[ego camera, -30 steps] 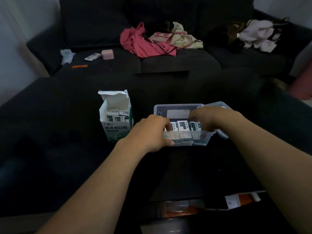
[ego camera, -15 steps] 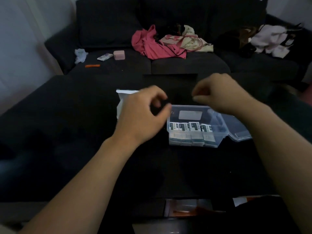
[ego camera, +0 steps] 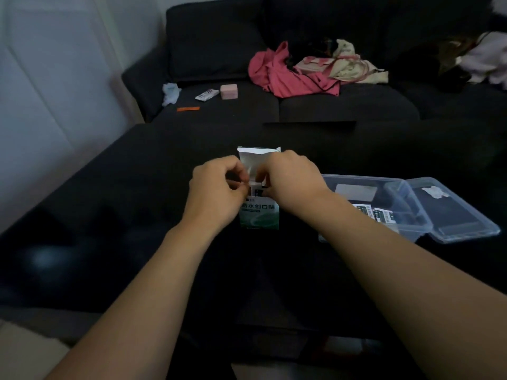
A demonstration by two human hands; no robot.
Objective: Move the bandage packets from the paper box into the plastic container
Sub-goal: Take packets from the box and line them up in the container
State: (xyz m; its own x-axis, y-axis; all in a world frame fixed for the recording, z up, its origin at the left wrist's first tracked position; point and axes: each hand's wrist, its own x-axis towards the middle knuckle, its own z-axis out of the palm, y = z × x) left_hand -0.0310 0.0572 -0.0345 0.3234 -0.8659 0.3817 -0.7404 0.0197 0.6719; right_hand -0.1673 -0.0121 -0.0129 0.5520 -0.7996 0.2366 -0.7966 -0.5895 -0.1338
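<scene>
Both hands meet at the open top of the upright paper box (ego camera: 260, 213): the left hand (ego camera: 216, 192) and right hand (ego camera: 292, 179) curl in, apparently pinching bandage packets (ego camera: 256, 191), though blur hides the fingertips. To the right stands the plastic container (ego camera: 362, 180), packets inside.

Both bare forearms extend forward from the lower frame, converging at centre. Left hand (ego camera: 216, 187) is curled, fingers bent inward, thumb and fingertips pinched together. Right hand (ego camera: 290, 179) is curled likewise, knuckles up, fingertips turned down toward the left hand. The hands sit just beside each other, fingertips nearly meeting.
</scene>
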